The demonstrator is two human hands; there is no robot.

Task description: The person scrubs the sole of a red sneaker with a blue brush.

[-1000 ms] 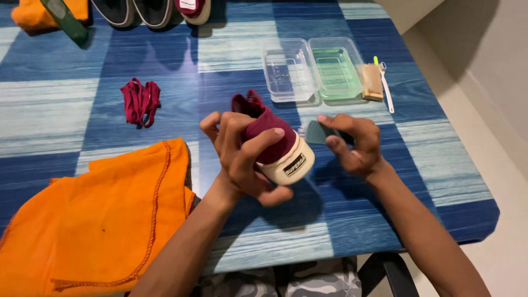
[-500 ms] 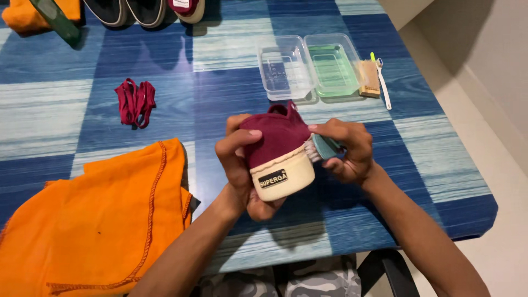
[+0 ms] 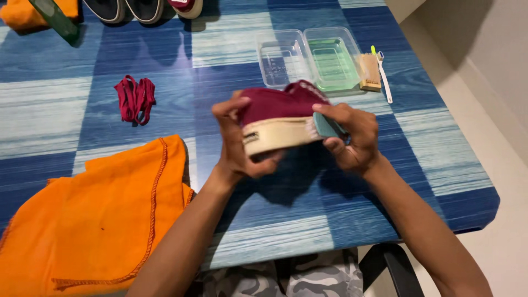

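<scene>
Blue-and-white chequered worktop (image 3: 352, 231), viewed from above; items listed left to right.

Orange cloth (image 3: 93, 220): near left, spread flat, partly cut off by the frame edge.

Red laces (image 3: 135, 99): bundled, left of centre, loose on the worktop.

Left hand (image 3: 236, 146): fingers clenched round the heel end of the maroon shoe (image 3: 278, 118), held on its side above the worktop's middle, cream sole rim facing the camera.

Right hand (image 3: 352, 137): fingers grasping a small teal pad (image 3: 327, 126) pressed to the sole rim at the toe end.

Step judged: wiping the rubber rim; next move likely calls for turning the shoe to an unwiped stretch.

Two clear trays (image 3: 311, 60), wooden brush (image 3: 369, 71), toothbrush (image 3: 383, 74): far right.

Obscured: shoe blurred by motion; pad mostly hidden under fingers, its kind uncertain; further shoes (image 3: 143, 8) at far edge cut off.
</scene>
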